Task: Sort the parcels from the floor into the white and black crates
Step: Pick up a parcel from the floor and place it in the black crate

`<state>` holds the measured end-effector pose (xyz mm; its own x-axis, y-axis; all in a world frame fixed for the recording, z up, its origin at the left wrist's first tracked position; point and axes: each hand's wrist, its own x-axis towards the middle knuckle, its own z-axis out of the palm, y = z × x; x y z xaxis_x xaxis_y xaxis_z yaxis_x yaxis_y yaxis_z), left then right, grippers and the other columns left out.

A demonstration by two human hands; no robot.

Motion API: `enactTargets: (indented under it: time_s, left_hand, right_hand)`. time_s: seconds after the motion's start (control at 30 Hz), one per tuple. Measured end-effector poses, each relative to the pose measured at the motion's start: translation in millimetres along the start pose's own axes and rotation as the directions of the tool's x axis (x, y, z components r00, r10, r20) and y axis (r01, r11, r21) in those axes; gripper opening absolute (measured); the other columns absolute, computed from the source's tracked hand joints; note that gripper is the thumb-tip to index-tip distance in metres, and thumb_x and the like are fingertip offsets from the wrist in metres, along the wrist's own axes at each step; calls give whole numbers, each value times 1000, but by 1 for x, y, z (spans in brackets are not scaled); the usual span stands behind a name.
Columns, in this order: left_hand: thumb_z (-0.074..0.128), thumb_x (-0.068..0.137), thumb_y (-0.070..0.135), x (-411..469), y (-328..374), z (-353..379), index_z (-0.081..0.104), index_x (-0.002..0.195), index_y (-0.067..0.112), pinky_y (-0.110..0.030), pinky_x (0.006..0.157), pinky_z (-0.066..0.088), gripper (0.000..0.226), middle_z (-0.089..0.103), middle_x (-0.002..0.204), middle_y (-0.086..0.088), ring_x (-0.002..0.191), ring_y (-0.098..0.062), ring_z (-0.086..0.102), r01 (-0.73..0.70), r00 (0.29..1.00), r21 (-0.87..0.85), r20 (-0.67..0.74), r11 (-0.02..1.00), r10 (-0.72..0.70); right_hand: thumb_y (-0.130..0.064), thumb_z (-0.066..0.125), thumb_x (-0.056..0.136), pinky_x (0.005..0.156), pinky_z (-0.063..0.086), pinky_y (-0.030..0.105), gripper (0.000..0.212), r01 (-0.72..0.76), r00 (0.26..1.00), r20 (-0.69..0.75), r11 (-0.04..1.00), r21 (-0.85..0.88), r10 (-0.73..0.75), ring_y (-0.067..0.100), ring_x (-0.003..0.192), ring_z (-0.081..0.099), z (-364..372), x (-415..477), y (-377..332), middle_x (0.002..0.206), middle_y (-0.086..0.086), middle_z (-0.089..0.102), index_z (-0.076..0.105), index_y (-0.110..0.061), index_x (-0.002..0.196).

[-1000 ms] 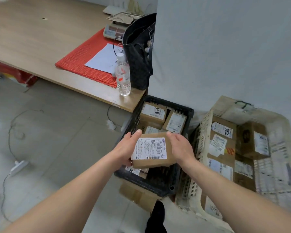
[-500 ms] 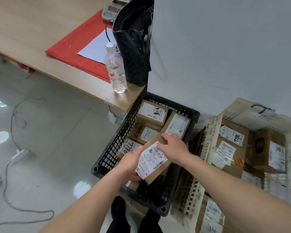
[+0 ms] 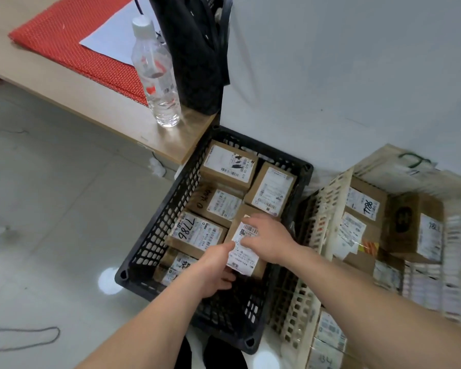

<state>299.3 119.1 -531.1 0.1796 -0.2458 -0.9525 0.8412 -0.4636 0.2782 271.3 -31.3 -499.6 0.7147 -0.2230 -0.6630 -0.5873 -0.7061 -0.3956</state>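
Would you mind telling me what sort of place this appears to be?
Probably a small parcel-sorting or shipping room: a black crate and a white crate on the floor hold labelled cardboard parcels, beside a wooden table with a water bottle.

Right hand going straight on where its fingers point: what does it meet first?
Likely the parcel behind the 7786 parcel in the black crate, just past the right hand; depth unclear.
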Motion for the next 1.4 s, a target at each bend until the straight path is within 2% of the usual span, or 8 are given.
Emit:
enactTargets:
  time_s: [0.2, 0.33, 0.5, 0.8, 0.93, 1.03, 1.23, 1.4]
  left_hand:
    - [43, 104, 12, 1, 2, -2, 23, 154, 3, -54, 106, 43, 55, 31, 157, -25, 133, -45, 45, 13, 1000, 18, 19, 1000, -13]
    - [50, 99, 21, -7, 4, -6, 13, 159, 18, -52, 103, 48, 71, 35, 155, -23, 125, -43, 52, -5, 1000, 246, -11, 969, 8]
    - [53, 97, 31, -35, 31, -20, 9, 162, 18, -43, 112, 40, 80, 27, 164, -11, 142, -33, 40, -172, 971, 562, -43, 809, 237]
    - [57, 97, 41, -111, 77, -56, 42, 152, 17, -25, 93, 41, 62, 52, 149, -1, 120, -12, 54, -461, 802, 696, 62, 551, 594]
    - [60, 90, 53, -144, 86, -73, 48, 149, 21, -26, 103, 39, 67, 53, 148, 4, 132, -16, 52, -510, 718, 742, 88, 435, 691]
    - [60, 84, 61, -167, 91, -83, 58, 137, 26, -29, 101, 46, 63, 58, 136, 11, 116, -9, 58, -547, 658, 750, 112, 371, 744]
    - [62, 91, 53, -206, 85, -108, 50, 146, 21, -24, 101, 34, 65, 46, 150, 4, 133, -14, 48, -548, 546, 799, 119, 246, 829]
    - [63, 91, 52, -243, 71, -128, 51, 145, 23, -22, 101, 29, 62, 43, 153, 3, 137, -13, 44, -537, 484, 806, 53, 249, 873]
  right_hand:
    - [-38, 62, 92, 125, 20, 34, 68, 32, 999, -4, 999, -36, -32, 18, 156, 20, 15, -4, 9, 170, -2, 22, 42, -30, 157]
    - [-35, 63, 92, 124, 20, 32, 68, 24, 999, -24, 1000, 6, -24, 18, 155, 23, 10, -9, 6, 169, 0, 25, 43, -27, 156]
    - [-34, 65, 92, 122, 23, 33, 64, 17, 993, -116, 996, 92, -6, 17, 152, 30, -11, -20, -9, 164, -1, 34, 48, -25, 153]
    - [-51, 55, 100, 114, 33, 33, 57, 104, 949, -316, 957, 269, -14, 16, 142, 44, -37, -56, -62, 154, -3, 50, 50, -22, 150]
    - [-48, 51, 103, 103, 39, 29, 51, 197, 915, -401, 912, 359, -40, 12, 125, 52, -43, -77, -89, 143, -3, 57, 54, -21, 146]
    - [-56, 50, 101, 114, 40, 40, 57, 245, 890, -455, 884, 398, -42, 13, 133, 51, -43, -88, -105, 148, -4, 56, 53, -24, 148]
    - [-76, 43, 85, 116, 40, 46, 81, 332, 851, -516, 863, 380, -100, 13, 137, 49, -42, -116, -141, 150, -6, 54, 51, -27, 149]
    - [-82, 40, 78, 115, 41, 46, 88, 413, 821, -539, 846, 336, -187, 11, 137, 49, -43, -134, -164, 149, -7, 55, 50, -30, 149]
